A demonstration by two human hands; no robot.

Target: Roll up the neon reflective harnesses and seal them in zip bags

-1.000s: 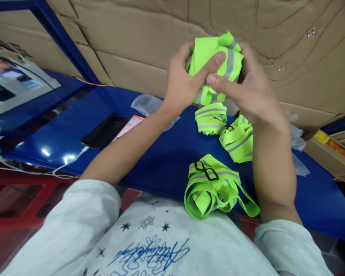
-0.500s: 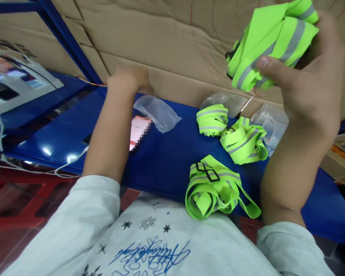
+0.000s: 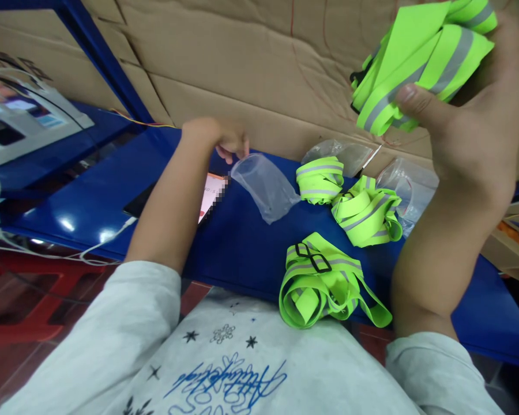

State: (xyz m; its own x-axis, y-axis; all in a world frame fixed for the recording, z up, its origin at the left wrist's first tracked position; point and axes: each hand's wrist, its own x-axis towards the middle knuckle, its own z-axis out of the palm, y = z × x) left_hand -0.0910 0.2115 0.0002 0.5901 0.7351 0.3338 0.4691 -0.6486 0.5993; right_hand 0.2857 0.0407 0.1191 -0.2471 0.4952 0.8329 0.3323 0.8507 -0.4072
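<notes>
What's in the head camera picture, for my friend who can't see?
The person's right hand holds up a bright yellow-green strap bundle. The left hand is at a clear bag on a blue table, near three similar bundles.

This looks like a packing corner in a workshop or stockroom, though which of the two cannot be told. A plain blue counter (image 3: 242, 253) is backed by big sheets of cardboard (image 3: 225, 75), with a blue frame (image 3: 99, 63) at the left. Clear plastic bags (image 3: 266, 187) lie on it near several coiled neon straps (image 3: 320, 180) with reflective stripes, alike as stock goods are. A cardboard box (image 3: 508, 246) shows at the right, and below stands red plastic furniture (image 3: 38, 333) on a tiled floor (image 3: 8, 372)
</notes>
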